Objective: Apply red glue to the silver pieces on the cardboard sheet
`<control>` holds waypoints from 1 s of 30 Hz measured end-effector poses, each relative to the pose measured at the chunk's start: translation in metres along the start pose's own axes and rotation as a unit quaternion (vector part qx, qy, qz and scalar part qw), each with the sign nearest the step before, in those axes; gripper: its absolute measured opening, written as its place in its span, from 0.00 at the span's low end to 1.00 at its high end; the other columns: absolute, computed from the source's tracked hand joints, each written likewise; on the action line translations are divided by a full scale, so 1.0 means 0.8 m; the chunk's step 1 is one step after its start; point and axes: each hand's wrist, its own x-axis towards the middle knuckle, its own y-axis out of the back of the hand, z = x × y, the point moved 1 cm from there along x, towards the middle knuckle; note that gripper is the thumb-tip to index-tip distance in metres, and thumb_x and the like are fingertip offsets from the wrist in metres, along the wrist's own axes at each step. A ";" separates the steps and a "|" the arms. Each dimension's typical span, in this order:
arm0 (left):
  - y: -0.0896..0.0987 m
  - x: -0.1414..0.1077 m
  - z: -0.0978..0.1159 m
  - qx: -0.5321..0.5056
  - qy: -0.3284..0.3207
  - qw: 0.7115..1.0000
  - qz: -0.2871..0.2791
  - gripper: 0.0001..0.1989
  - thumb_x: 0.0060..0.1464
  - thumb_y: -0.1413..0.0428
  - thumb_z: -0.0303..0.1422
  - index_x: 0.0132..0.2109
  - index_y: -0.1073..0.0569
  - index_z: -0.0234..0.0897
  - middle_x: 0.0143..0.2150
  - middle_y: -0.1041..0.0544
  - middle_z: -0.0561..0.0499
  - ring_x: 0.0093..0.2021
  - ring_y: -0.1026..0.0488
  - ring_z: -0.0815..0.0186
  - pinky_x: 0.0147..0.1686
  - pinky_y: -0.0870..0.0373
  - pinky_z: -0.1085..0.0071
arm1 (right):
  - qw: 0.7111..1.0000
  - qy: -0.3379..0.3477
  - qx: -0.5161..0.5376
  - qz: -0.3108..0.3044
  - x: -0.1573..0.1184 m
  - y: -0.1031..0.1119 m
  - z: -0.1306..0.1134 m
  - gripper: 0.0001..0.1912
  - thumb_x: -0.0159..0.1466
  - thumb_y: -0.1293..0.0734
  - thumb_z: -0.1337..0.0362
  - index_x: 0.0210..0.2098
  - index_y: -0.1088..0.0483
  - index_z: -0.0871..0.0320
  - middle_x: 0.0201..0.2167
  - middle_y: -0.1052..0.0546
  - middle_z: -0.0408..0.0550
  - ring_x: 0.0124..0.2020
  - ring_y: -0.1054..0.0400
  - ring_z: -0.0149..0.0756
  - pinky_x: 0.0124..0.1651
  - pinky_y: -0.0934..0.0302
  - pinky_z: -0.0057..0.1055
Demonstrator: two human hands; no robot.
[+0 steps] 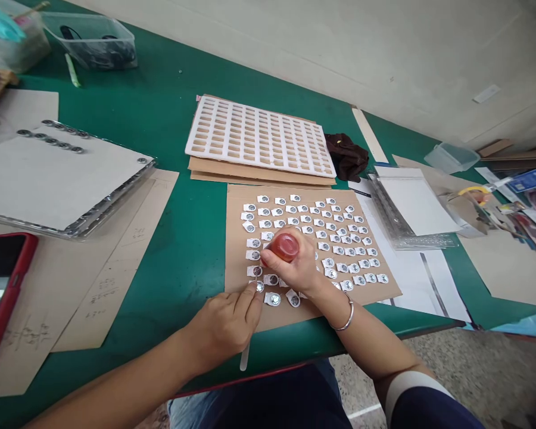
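My right hand is wrapped round an amber-red bottle, tipped with its round base up and its thin tip down at the left column of small round metal-looking pieces. Just below that tip, my left hand is closed, its fingertips beside a round piece on a white tab. From under the left palm sticks the flat, rounded end of a slim pale tool; the rest is hidden. Rows of similar tabbed pieces lie on a brown cardboard sheet. My right forearm covers some of them.
Behind the cardboard lies a white tray with many square openings, beside a dark cloth. At left are a wrapped white board and a red-cased phone. Plastic packs lie at right. The green table's front edge is close to me.
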 end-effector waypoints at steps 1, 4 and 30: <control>0.001 0.002 -0.001 0.002 -0.002 1.000 0.002 0.10 0.55 0.54 0.19 0.39 0.29 0.25 0.36 0.21 0.36 0.32 0.23 0.61 0.25 0.26 0.70 | 1.000 -0.001 -0.002 -0.001 0.000 0.001 0.000 0.14 0.54 0.30 0.54 0.31 0.35 0.56 0.26 0.29 0.44 0.27 0.34 0.33 0.31 0.37 0.33; 0.004 0.006 -0.002 0.004 -0.001 1.000 0.007 0.10 0.56 0.55 0.20 0.39 0.29 0.26 0.36 0.21 0.36 0.32 0.23 0.62 0.25 0.27 0.72 | 1.000 -0.002 -0.004 -0.004 0.000 0.002 -0.001 0.14 0.54 0.31 0.54 0.31 0.36 0.56 0.25 0.29 0.44 0.27 0.34 0.34 0.32 0.36 0.34; 0.005 0.006 -0.006 -0.024 0.001 1.000 0.006 0.12 0.56 0.57 0.20 0.39 0.28 0.26 0.35 0.22 0.37 0.29 0.24 0.64 0.27 0.26 0.71 | 0.997 0.072 0.001 -0.017 -0.008 0.004 -0.004 0.13 0.53 0.30 0.59 0.33 0.37 0.54 0.26 0.29 0.44 0.29 0.33 0.35 0.32 0.35 0.34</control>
